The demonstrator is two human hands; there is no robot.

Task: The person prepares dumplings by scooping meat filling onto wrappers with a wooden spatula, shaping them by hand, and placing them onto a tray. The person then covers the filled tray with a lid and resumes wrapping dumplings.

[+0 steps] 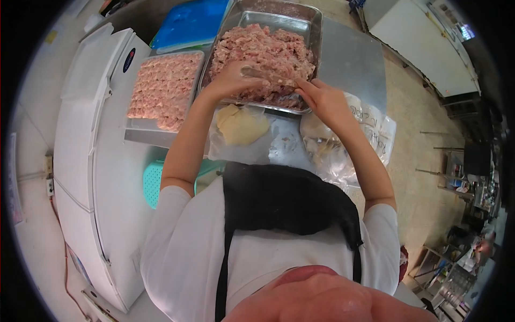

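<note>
Ground meat (263, 48) is heaped in a deep metal tray (316, 51). Over the near part of the meat, my left hand (236, 80) curls around something small and greyish that I cannot make out. My right hand (324, 101) is at the tray's near right corner, thumb and finger pinched at the right end of what lies between the hands. A flat tray of shaped meat pieces (163, 88) stands to the left. Just below the metal tray, a pale yellow stack of thin sheets (241, 126) lies on plastic.
A blue lid (190, 21) lies at the back left. Clear plastic bags with writing (370, 129) sit near my right forearm. A turquoise perforated basket (153, 182) is below the table's left edge, beside a white freezer (115, 161). Shelving stands far right.
</note>
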